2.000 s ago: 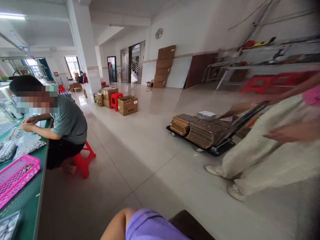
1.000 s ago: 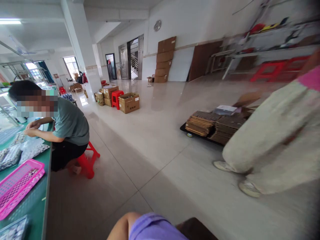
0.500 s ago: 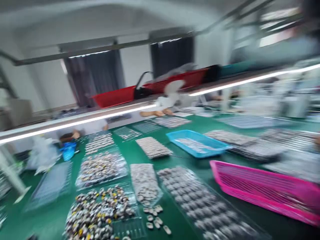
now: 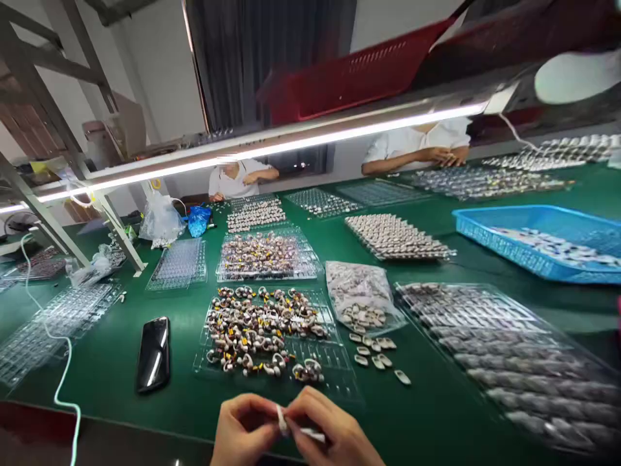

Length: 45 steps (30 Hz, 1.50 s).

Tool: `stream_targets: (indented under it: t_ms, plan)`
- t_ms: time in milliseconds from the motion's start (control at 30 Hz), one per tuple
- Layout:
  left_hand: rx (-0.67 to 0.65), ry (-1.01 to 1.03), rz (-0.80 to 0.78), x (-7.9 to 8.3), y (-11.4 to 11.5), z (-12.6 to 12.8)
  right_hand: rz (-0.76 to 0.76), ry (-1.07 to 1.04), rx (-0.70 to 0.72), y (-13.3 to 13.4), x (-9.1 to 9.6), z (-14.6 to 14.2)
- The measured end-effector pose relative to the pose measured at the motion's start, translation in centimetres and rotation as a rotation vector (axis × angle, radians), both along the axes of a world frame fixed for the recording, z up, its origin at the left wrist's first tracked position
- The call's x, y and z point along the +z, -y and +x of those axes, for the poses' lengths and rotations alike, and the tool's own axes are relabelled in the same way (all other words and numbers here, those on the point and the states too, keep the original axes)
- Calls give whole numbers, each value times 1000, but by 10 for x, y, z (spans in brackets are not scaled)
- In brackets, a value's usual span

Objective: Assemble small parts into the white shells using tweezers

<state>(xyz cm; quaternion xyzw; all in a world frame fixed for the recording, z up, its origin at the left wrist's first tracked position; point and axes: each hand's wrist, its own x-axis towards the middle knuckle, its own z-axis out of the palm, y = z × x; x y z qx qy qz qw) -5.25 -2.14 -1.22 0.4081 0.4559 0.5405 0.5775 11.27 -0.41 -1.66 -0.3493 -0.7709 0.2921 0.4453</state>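
At the bottom middle of the head view, my left hand (image 4: 243, 430) and my right hand (image 4: 334, 427) meet, both closed in a pinch. Between the fingertips is a small white curved part (image 4: 281, 421), held by both. A second white bit shows under my right fingers; I cannot make out what it is. Just beyond my hands lies a clear tray (image 4: 334, 382) heaped with small white-and-dark curved parts (image 4: 257, 330) with yellow bits. To its right, loose oval shells (image 4: 376, 349) lie in front of a plastic bag (image 4: 359, 288) of similar pieces.
A black phone (image 4: 153, 356) lies on the green table (image 4: 111, 369) at left, near a white cable (image 4: 63, 375). Filled trays (image 4: 514, 349) and a blue basket (image 4: 533, 243) stand at right. Across the table sit two people (image 4: 417, 145) beneath a lit shelf (image 4: 291, 139).
The view has swung left and down and is sharper. My hands have come into view with the white part, and the phone now shows; the pink basket has nearly left the frame.
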Motion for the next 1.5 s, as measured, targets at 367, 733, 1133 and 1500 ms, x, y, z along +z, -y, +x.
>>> stream_targets:
  t_ms: [367,733,1133,1500]
  plan:
    - [-11,149,-120,2,-2,28,-162,157,8,14,20,45]
    - [7,80,-94,3,-11,44,169,85,-131,17,-4,61]
    - [9,-43,12,6,-10,36,187,67,-152,11,3,51]
    - [-9,-31,-15,8,-11,38,174,9,-154,11,4,54]
